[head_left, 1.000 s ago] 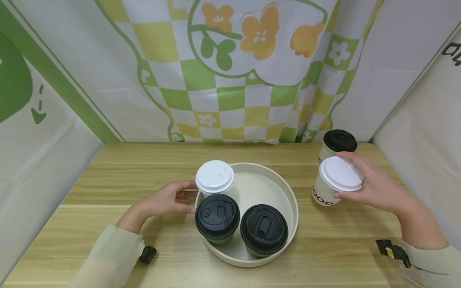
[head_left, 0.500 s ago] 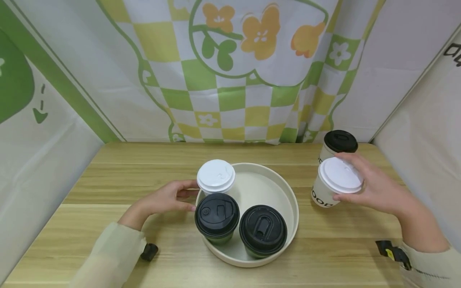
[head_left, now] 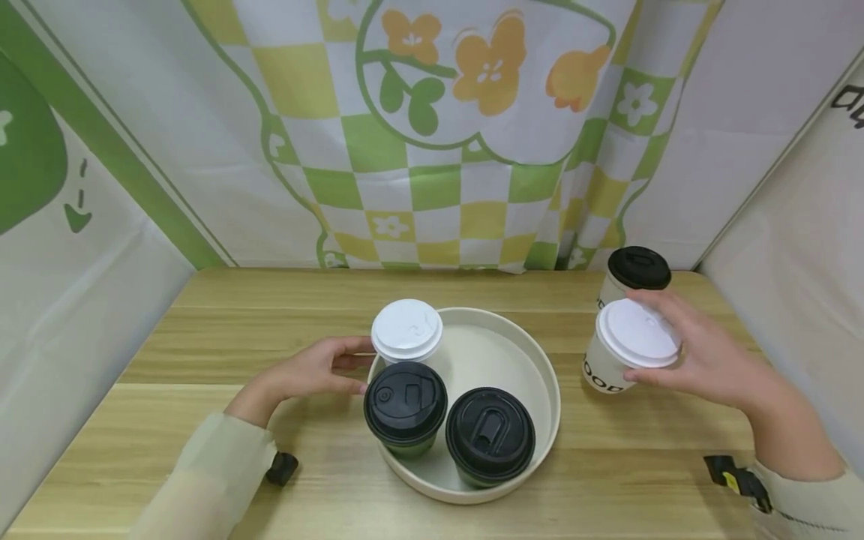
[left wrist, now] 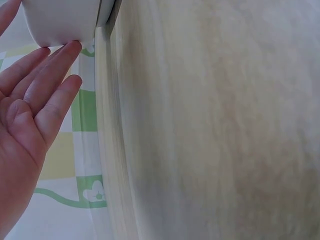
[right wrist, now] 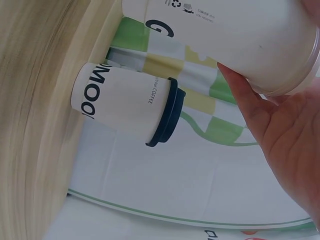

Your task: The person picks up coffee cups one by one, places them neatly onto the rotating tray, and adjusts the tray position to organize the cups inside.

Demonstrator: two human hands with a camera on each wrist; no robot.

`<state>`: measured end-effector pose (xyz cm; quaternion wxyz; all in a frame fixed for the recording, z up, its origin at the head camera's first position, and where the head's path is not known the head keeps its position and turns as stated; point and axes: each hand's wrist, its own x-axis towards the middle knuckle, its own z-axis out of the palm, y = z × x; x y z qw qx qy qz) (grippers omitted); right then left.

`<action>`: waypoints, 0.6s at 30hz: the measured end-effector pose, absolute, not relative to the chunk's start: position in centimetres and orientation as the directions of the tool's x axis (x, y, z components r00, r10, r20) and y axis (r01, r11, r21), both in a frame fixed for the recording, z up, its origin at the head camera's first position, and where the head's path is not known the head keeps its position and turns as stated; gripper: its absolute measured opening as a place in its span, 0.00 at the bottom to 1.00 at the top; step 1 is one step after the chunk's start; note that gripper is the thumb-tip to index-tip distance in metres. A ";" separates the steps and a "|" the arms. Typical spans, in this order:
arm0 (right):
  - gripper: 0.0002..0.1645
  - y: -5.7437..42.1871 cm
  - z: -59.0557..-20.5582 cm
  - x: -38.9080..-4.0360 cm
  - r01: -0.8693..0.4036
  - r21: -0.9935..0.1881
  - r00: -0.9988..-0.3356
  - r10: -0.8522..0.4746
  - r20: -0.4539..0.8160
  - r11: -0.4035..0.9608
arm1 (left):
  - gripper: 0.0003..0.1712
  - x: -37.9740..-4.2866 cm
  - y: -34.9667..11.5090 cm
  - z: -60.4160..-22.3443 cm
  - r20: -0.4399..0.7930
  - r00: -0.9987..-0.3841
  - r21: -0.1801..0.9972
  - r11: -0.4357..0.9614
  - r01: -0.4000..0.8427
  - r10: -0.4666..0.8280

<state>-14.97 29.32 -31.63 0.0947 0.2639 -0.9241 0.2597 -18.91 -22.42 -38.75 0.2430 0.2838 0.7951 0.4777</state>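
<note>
Over on the left side I had the left hand (head_left: 317, 371) against a round, cream-coloured tray (head_left: 499, 352) with a raised rim; its fingers were extended and nearly straight, the tips touching the tray's outer wall. Just past those fingertips, inside the tray, stood a white-lidded cup (head_left: 407, 330). Nearest the thumb sat a green cup with a flat black lid (head_left: 406, 405), and farther right of the fingers, also in the tray, a green cup with a ridged black lid (head_left: 490, 435).

From my end, the right hand (head_left: 712, 352) was gripping a white paper cup with black lettering and a white lid (head_left: 628, 341), thumb on the near side, fingers round the far side, well apart from the tray. I couldn't tell whether its base met the wooden table (head_left: 202, 352). Just beyond those fingers, upright on the table, was a white paper cup with a black lid (head_left: 637, 271)
</note>
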 end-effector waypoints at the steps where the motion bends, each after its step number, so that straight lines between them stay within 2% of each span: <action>1: 0.62 29.3 -31.6 -15.0 -0.538 -0.429 -0.842 -0.439 0.314 0.726 | 0.43 -18.9 -22.4 -38.8 -0.111 -0.722 0.896 0.383 0.224 0.683; 11: 0.63 29.1 -31.4 -14.9 -0.549 -0.417 -0.835 -0.448 0.320 0.725 | 0.36 -17.0 -23.2 -38.6 -0.036 -0.775 0.889 0.374 0.263 0.631; 14: 0.63 29.0 -31.4 -14.9 -0.550 -0.434 -0.834 -0.451 0.317 0.714 | 0.33 -16.3 -23.4 -38.4 -0.030 -0.768 0.895 0.360 0.265 0.640; 18: 0.63 29.0 -31.4 -14.8 -0.552 -0.441 -0.834 -0.451 0.319 0.708 | 0.34 -15.4 -23.6 -38.4 -0.057 -0.754 0.906 0.351 0.236 0.655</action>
